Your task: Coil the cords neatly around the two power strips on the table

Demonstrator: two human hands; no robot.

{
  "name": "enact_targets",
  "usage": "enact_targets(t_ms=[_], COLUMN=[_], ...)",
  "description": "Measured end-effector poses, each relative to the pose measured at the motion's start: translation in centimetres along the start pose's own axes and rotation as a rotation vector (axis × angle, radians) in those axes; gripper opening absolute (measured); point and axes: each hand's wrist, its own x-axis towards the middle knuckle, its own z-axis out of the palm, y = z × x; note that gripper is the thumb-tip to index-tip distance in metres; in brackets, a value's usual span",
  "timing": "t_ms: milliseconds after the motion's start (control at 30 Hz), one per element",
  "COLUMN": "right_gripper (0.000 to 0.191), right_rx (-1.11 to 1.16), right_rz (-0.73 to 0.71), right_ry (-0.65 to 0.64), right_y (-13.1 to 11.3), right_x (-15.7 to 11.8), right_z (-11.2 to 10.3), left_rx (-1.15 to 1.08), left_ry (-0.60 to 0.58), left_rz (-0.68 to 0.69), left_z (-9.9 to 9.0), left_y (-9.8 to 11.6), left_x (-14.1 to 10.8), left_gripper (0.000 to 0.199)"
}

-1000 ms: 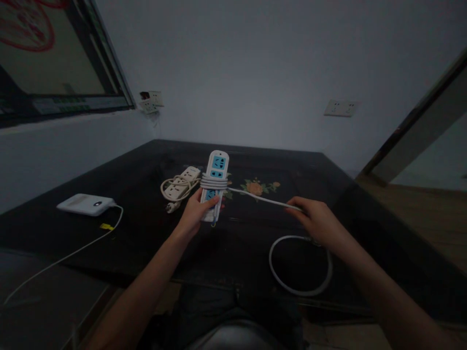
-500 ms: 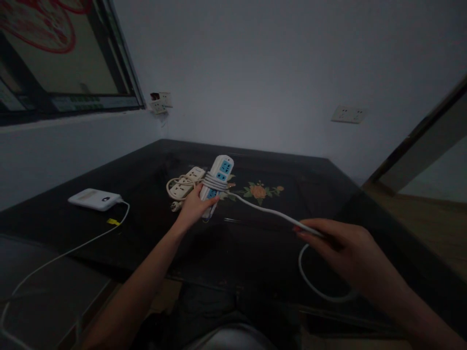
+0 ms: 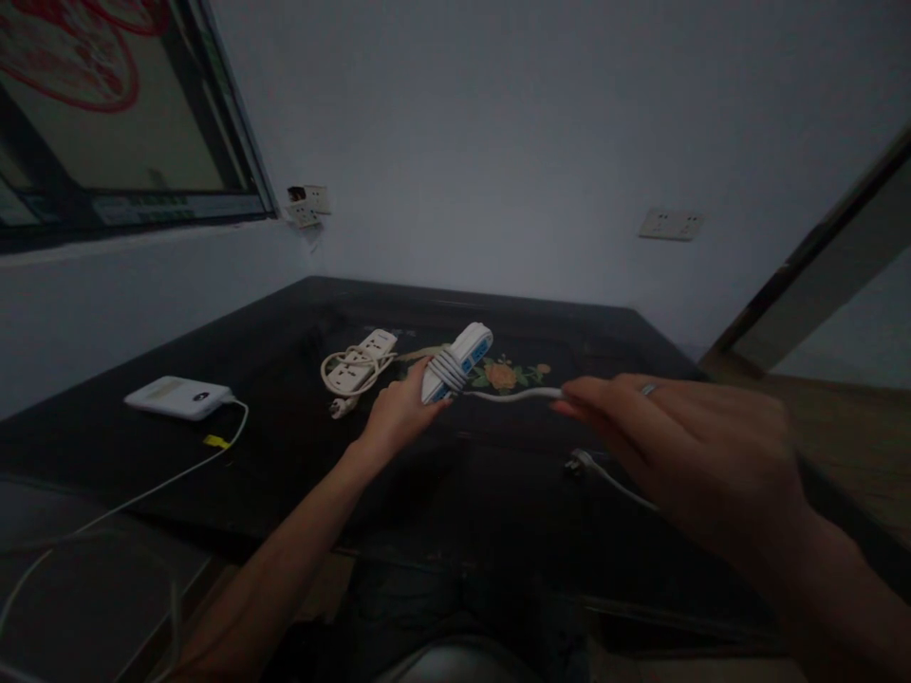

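A white power strip with blue socket faces [image 3: 466, 353] is gripped by its near end in my left hand [image 3: 400, 410], raised over the dark table and turned on edge. Several turns of its white cord [image 3: 447, 368] wrap round its middle. From the wrap the cord runs right to my right hand [image 3: 683, 436], closed on it between thumb and fingers. Below that hand the cord's plug [image 3: 580, 461] shows over the tabletop, with more cord trailing right. Left of my left hand lies a second white power strip [image 3: 348, 378], its cord looped on top.
At the left of the black table [image 3: 455, 512] lies a white power bank [image 3: 177, 396] with a cable and a yellow tag [image 3: 215, 442]. Flowers are painted mid-table. Wall sockets [image 3: 671, 224] sit behind, and a window [image 3: 135, 123] is at upper left.
My left hand has moved slightly right and rolled the strip, so its blue face now points more to the right. My right hand has risen a little with the cord, and the plug has come into view.
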Motion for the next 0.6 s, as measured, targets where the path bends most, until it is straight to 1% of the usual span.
enact_targets(t_ms=[100, 167, 233, 333, 500, 600], right_gripper=[0.026, 0.031, 0.035, 0.039, 0.041, 0.04], right_rx=[-0.097, -0.161, -0.203, -0.195, -0.159, -0.083], right_rz=[0.063, 0.099, 0.113, 0.085, 0.004, -0.045], right_ry=[0.008, -0.017, -0.08, -0.195, -0.316, -0.346], right_y=[1.5, 2.4, 3.0, 3.4, 2.9, 2.4], right_x=[0.3, 0.1, -0.3, -1.0, -1.6, -1.4], right_z=[0.2, 0.5, 0.9, 1.6, 2.2, 2.1], left_rx=[0.052, 0.064, 0.061, 0.041, 0.033, 0.112], left_ry=[0.075, 0.128, 0.181, 0.238, 0.237, 0.224], left_rz=[-0.016, -0.038, -0.051, -0.055, -0.082, -0.079], left_z=[-0.7, -1.4, -2.1, -2.9, -3.3, -3.2], left_y=[-0.1, -0.4, -0.8, -1.3, -1.6, -1.5], left_x=[0.2, 0.4, 0.5, 0.8, 1.0, 1.4], left_gripper=[0.07, 0.072, 0.072, 0.07, 0.071, 0.071])
